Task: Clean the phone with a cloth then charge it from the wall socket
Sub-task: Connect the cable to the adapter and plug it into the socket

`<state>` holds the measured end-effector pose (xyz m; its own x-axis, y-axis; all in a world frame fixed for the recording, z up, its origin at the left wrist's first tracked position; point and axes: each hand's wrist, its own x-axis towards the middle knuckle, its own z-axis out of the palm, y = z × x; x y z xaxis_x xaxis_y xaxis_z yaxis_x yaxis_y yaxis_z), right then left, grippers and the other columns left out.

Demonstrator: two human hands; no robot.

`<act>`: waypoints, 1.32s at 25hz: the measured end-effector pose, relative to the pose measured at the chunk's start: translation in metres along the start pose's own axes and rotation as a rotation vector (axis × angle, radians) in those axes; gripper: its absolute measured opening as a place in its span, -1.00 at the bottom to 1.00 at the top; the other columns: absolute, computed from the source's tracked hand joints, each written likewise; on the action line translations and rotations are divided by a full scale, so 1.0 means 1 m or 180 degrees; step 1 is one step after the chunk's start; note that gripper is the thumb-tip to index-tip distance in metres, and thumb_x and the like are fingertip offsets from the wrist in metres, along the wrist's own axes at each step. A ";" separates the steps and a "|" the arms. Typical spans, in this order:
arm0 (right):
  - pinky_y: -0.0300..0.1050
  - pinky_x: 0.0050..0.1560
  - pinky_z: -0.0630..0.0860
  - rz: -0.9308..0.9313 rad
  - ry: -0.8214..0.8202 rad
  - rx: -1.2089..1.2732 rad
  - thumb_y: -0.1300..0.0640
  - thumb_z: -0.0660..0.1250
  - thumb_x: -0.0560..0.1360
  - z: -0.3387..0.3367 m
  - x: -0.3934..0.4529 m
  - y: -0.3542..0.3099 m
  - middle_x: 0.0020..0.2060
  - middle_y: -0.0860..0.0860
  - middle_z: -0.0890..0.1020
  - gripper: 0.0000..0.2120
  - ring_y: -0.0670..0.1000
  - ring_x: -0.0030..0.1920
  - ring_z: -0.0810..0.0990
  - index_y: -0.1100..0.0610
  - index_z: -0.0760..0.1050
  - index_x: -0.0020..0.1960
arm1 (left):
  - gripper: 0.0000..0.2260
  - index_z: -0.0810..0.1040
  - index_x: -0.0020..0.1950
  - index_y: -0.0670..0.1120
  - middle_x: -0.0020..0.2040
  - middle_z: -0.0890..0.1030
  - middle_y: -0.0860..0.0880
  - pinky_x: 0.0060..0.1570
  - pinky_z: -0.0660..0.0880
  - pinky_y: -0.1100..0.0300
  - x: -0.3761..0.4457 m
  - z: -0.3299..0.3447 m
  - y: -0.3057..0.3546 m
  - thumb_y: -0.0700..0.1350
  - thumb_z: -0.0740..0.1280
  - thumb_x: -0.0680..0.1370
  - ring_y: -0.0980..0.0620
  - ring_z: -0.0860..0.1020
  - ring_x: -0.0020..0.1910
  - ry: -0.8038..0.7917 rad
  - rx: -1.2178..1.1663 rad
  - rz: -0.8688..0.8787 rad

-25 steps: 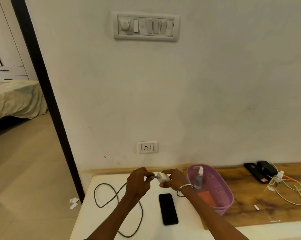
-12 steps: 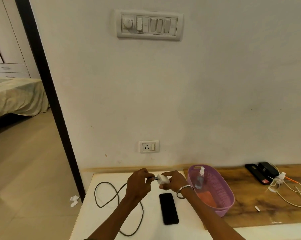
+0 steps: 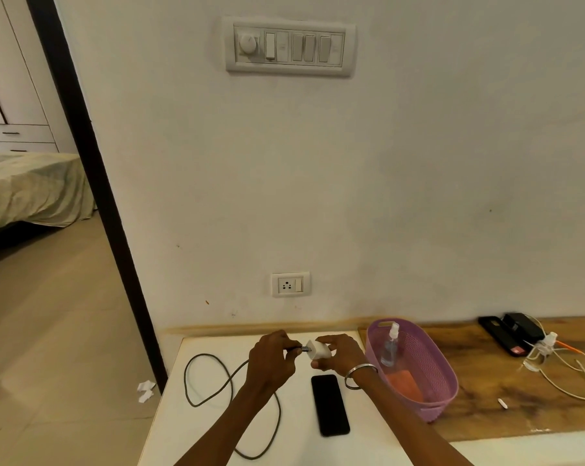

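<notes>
Two surfaces meet below the wall: a white tabletop [image 3: 217, 432] on the left and a darker wooden top [image 3: 486, 398] on the right. A purple basket [image 3: 442, 371] straddles their join, holding a spray bottle [image 3: 390, 348] and an orange cloth [image 3: 407, 385]. A dark cable [image 3: 196, 368] loops across the white tabletop to the left of the arms. The phone [image 3: 330, 405] lies screen-up on the tabletop, just below and between the wrists, its long axis running away from the person toward the wall; the right hand is slightly nearer to it.

Both hands are raised above the tabletop. The left hand [image 3: 272, 359] pinches the cable's plug end [image 3: 299, 349] between thumb and fingertips. The right hand [image 3: 341, 358] is closed around a white charger block [image 3: 319, 351]. Plug and block are touching or nearly so; whether the plug is fully seated cannot be told.

The wall socket [image 3: 290, 284] sits directly above the hands, well apart from them, facing outward. Judgement: cleaning appears finished, and the charger is being assembled. The next move likely carries the block straight up to the socket, pins leading.
</notes>
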<state>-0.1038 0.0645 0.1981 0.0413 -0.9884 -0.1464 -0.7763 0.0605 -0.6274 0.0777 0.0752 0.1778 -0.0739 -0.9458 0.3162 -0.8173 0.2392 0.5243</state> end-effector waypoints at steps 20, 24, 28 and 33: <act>-0.17 0.08 0.48 -0.0096 0.0181 -0.0145 -0.02 0.57 0.25 0.009 0.005 0.004 0.14 0.00 0.65 -0.47 0.02 0.13 0.59 0.00 0.59 0.20 | -0.90 0.71 -0.06 0.10 -0.25 0.53 0.16 -0.40 0.20 0.33 0.005 0.015 0.010 0.00 0.40 0.49 0.15 0.48 -0.25 -0.0116 -0.0220 -0.0324; -0.19 -0.01 0.46 -0.0167 0.0189 -0.0135 0.03 0.59 0.21 0.007 0.007 0.011 0.04 -0.02 0.68 -0.54 -0.02 0.03 0.59 -0.04 0.64 0.09 | -0.90 0.69 -0.09 0.19 -0.23 0.55 0.28 -0.29 0.32 0.34 0.003 0.021 0.001 0.12 0.42 0.44 0.20 0.54 -0.11 -0.0344 -0.0437 -0.0610; -0.34 -0.22 0.38 -0.0236 0.0159 -0.0091 0.12 0.59 0.14 0.009 0.013 0.017 -0.19 -0.12 0.63 -0.57 -0.11 -0.10 0.51 -0.11 0.65 -0.01 | -0.65 0.65 0.05 0.07 -0.11 0.71 0.11 -0.23 0.52 0.28 0.013 0.023 -0.002 0.27 0.44 0.41 0.14 0.67 -0.29 -0.0912 -0.1363 -0.1217; -0.21 0.01 0.51 -0.0366 -0.0034 -0.0170 0.17 0.60 0.12 0.013 0.029 0.023 0.02 -0.07 0.62 -0.43 -0.07 0.03 0.55 -0.13 0.62 0.10 | -0.69 0.67 0.04 -0.28 -0.01 0.71 -0.24 -0.08 0.60 0.16 0.033 0.034 -0.007 -0.02 0.43 0.53 -0.07 0.71 -0.10 -0.1896 -0.2470 -0.1586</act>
<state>-0.1121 0.0394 0.1692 0.1384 -0.9868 -0.0843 -0.7986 -0.0609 -0.5988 0.0613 0.0346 0.1579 -0.2702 -0.8793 -0.3922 -0.2656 -0.3235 0.9082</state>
